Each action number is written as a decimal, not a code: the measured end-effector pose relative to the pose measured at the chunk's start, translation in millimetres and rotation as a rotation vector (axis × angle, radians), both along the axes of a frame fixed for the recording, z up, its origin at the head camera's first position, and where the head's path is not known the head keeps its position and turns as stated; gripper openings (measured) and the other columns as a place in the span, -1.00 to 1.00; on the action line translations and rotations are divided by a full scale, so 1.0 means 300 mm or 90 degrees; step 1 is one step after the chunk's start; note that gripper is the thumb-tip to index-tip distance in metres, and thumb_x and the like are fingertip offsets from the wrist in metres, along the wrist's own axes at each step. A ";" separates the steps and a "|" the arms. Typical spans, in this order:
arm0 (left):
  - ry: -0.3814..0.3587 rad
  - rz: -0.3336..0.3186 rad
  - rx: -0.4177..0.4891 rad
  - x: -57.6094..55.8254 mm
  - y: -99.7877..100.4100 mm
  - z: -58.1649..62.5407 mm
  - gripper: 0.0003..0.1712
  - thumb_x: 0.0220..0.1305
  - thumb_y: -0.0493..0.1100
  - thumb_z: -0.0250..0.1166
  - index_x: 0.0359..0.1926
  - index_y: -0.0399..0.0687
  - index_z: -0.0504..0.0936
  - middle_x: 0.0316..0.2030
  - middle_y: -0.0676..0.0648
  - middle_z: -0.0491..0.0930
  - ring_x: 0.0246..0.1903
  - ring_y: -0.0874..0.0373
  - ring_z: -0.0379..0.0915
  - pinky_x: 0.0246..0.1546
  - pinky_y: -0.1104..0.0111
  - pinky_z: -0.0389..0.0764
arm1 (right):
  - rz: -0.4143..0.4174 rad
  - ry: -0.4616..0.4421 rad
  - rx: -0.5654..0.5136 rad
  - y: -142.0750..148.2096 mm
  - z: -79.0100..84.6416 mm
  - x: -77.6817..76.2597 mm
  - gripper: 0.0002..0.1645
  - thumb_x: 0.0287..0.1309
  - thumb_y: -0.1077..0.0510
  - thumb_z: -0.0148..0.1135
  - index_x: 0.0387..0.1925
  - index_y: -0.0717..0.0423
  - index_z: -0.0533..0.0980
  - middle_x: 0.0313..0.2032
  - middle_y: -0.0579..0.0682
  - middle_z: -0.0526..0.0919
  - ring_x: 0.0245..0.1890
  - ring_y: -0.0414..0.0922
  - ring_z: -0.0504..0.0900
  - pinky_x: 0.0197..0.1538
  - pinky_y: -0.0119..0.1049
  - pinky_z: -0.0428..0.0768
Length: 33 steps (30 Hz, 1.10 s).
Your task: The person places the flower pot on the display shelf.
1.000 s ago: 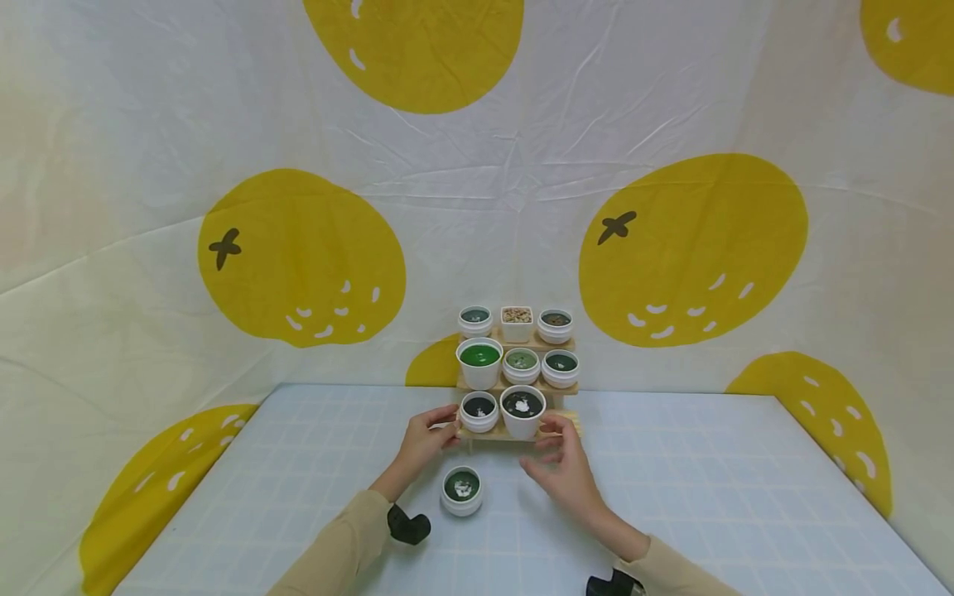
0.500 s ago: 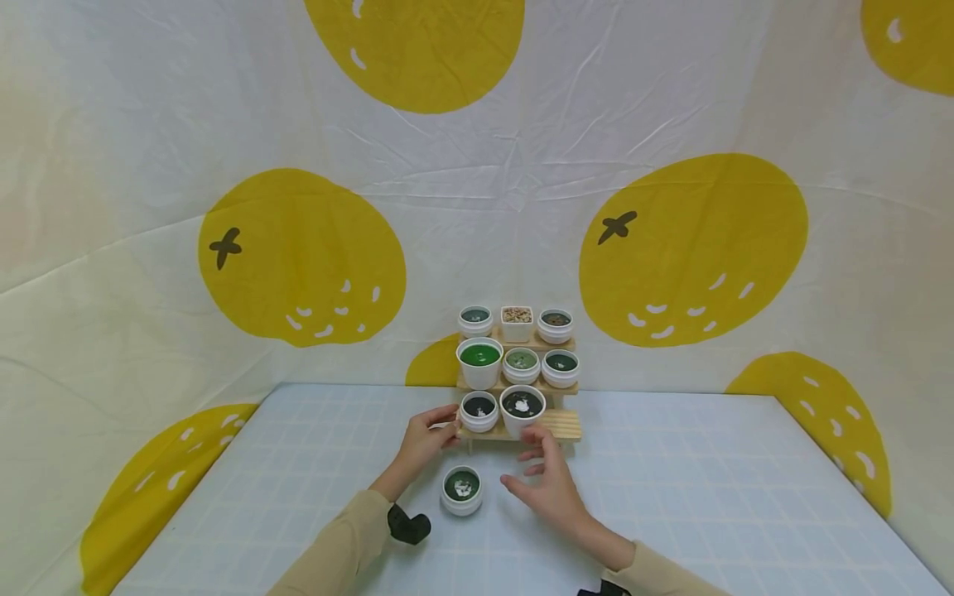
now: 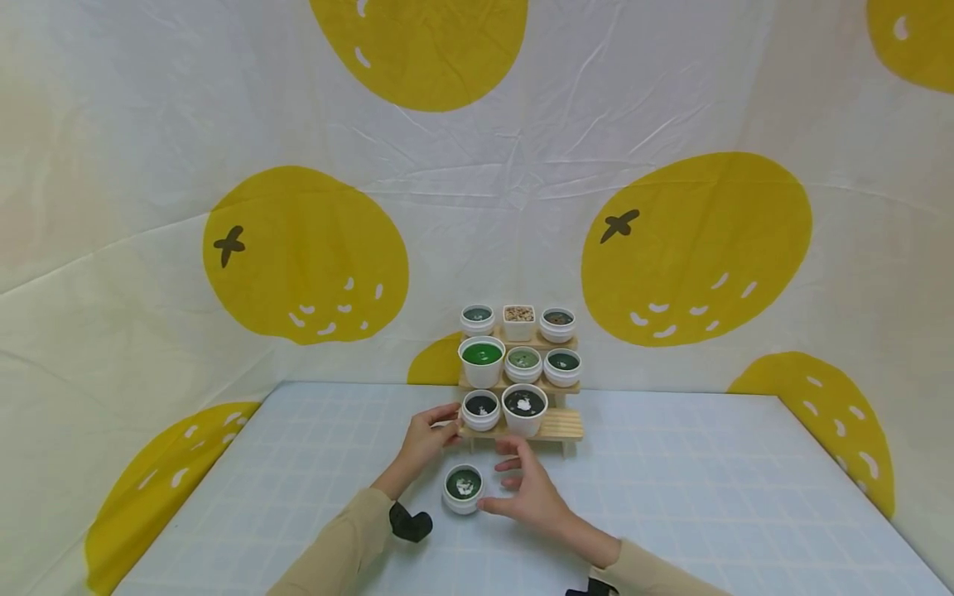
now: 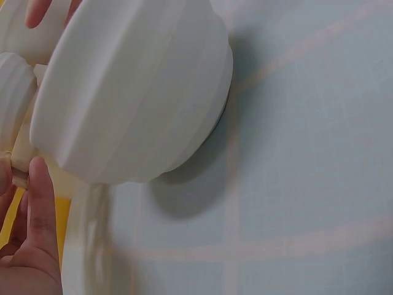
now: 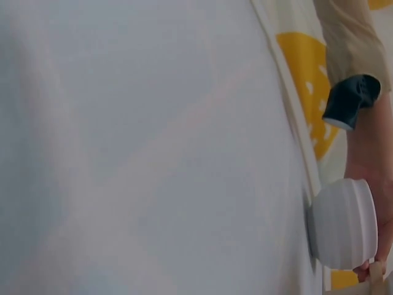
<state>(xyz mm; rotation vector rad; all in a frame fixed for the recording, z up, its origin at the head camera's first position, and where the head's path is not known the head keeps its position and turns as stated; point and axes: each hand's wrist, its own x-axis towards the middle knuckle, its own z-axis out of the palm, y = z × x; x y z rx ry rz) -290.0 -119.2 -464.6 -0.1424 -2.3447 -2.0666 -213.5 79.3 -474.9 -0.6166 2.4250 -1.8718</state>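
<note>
A three-tier wooden display stand stands at the back of the table. My left hand pinches the left end of its lowest tier between thumb and fingers, as the left wrist view shows at the wood edge. A small white bowl of dark green contents with white flecks sits on the table in front of the stand. Beside it is my right hand, fingers spread and bent, thumb tip right at the bowl's right side. In the right wrist view, the same bowl appears in front of the left hand.
On the lowest tier are a small dark-filled bowl and a taller white cup. Above stand a bright green cup, several more little bowls and a square dish of nuts or grains. A fruit-print cloth hangs behind.
My right hand has moved from beside the taller cup on the lowest tier, down and left to the bowl on the table. The left hand has stayed at the stand.
</note>
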 end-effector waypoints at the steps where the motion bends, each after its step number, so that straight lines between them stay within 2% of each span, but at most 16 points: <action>1: 0.000 0.000 -0.001 0.001 0.000 0.001 -0.56 0.26 -0.35 0.23 0.15 -0.43 0.50 -0.02 -0.39 0.56 -0.45 0.26 0.57 -0.28 0.27 0.73 | 0.005 -0.003 -0.001 -0.003 0.000 0.000 0.03 -0.25 0.18 0.58 0.26 0.22 0.20 0.14 0.30 0.38 0.05 0.18 0.50 0.05 -0.08 0.63; 8: 0.003 -0.001 0.000 -0.007 0.001 -0.003 -0.58 0.25 -0.37 0.23 0.13 -0.42 0.52 -0.03 -0.38 0.57 -0.46 0.28 0.57 -0.32 0.38 0.73 | 0.025 -0.028 -0.011 -0.026 -0.001 -0.006 0.02 -0.24 0.25 0.57 0.26 0.23 0.19 0.13 0.30 0.38 0.04 0.12 0.51 0.05 -0.08 0.64; 11: 0.004 -0.005 -0.007 0.019 0.005 0.035 -0.59 0.25 -0.39 0.21 0.12 -0.46 0.51 -0.04 -0.42 0.56 -0.46 0.25 0.58 -0.27 0.31 0.73 | 0.030 -0.037 -0.011 -0.036 -0.002 -0.008 0.02 -0.25 0.27 0.57 0.25 0.23 0.20 0.13 0.29 0.39 0.03 0.09 0.51 0.04 -0.10 0.64; 15: 0.001 -0.006 -0.016 0.025 0.004 0.047 -0.59 0.26 -0.39 0.20 0.12 -0.48 0.50 -0.02 -0.44 0.55 -0.43 0.21 0.59 -0.22 0.21 0.73 | 0.035 -0.035 0.008 -0.050 -0.008 -0.010 0.01 -0.26 0.25 0.57 0.24 0.24 0.21 0.10 0.30 0.40 -0.02 0.05 0.51 0.01 -0.16 0.65; 19: -0.001 0.003 -0.011 -0.008 0.000 0.000 -0.58 0.26 -0.35 0.23 0.14 -0.42 0.51 -0.01 -0.40 0.57 -0.42 0.20 0.60 -0.27 0.30 0.73 | 0.042 -0.028 0.019 -0.064 -0.016 -0.014 0.00 -0.27 0.23 0.58 0.23 0.28 0.23 0.06 0.29 0.43 -0.07 0.01 0.51 -0.05 -0.33 0.64; 23: -0.002 0.004 -0.004 -0.010 0.001 -0.004 -0.59 0.25 -0.37 0.23 0.13 -0.43 0.52 -0.02 -0.39 0.57 -0.43 0.19 0.61 -0.30 0.36 0.73 | 0.046 -0.028 0.024 -0.073 -0.018 -0.017 -0.01 -0.27 0.23 0.58 0.21 0.29 0.24 0.06 0.25 0.44 -0.08 -0.01 0.51 -0.08 -0.47 0.60; 29: -0.003 0.005 0.000 -0.010 0.001 -0.001 -0.59 0.25 -0.38 0.23 0.13 -0.43 0.52 -0.03 -0.38 0.57 -0.46 0.24 0.59 -0.31 0.36 0.73 | 0.040 -0.017 0.031 -0.085 -0.015 -0.017 -0.05 -0.28 0.25 0.57 0.18 0.30 0.27 0.05 0.25 0.47 -0.08 -0.02 0.52 -0.09 -0.45 0.59; 33: -0.006 0.001 -0.007 -0.010 -0.001 -0.002 -0.58 0.26 -0.36 0.23 0.14 -0.42 0.51 -0.01 -0.39 0.56 -0.42 0.16 0.62 -0.26 0.29 0.73 | 0.037 -0.006 0.037 -0.091 -0.011 -0.014 -0.07 -0.29 0.26 0.57 0.16 0.33 0.28 0.03 0.23 0.48 -0.10 -0.03 0.51 -0.10 -0.46 0.58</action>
